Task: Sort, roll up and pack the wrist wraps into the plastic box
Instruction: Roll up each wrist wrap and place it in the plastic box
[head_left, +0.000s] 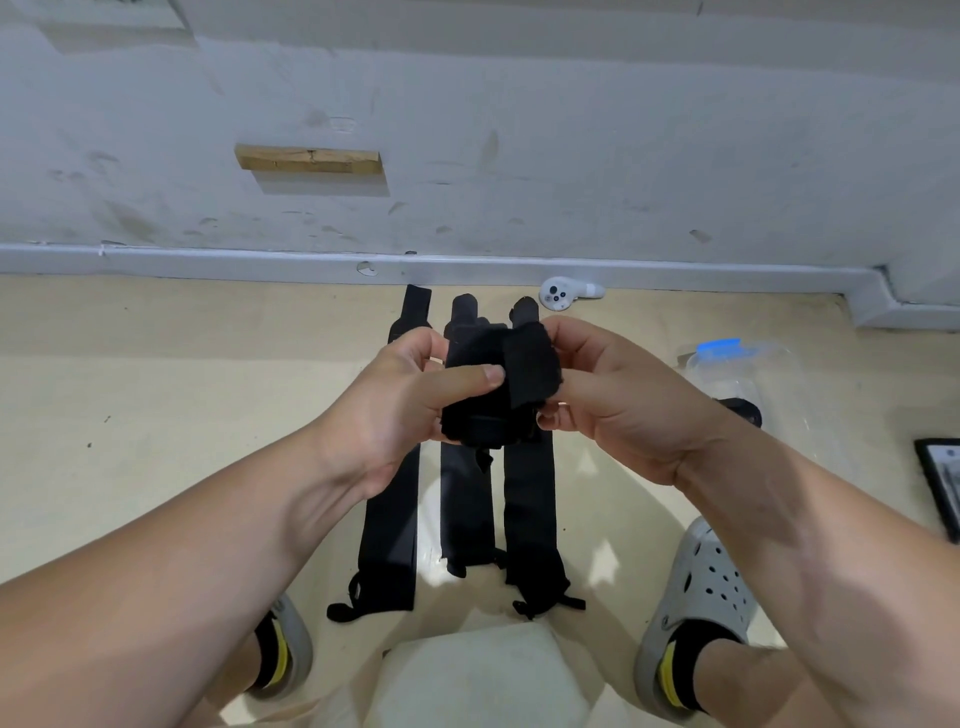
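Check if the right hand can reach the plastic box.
Probably yes: the plastic box sits on the floor right of the right hand, nothing between, though that hand is gripping the rolled wrap.

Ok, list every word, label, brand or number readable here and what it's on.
No text reads legibly in this view.
On the white controller: button marks, too small to read.
On the dark flat object at the right edge: pale marks, blurred and cut off.
On the rolled wrist wrap, the flat wrist wraps and the plastic box: no print shows.
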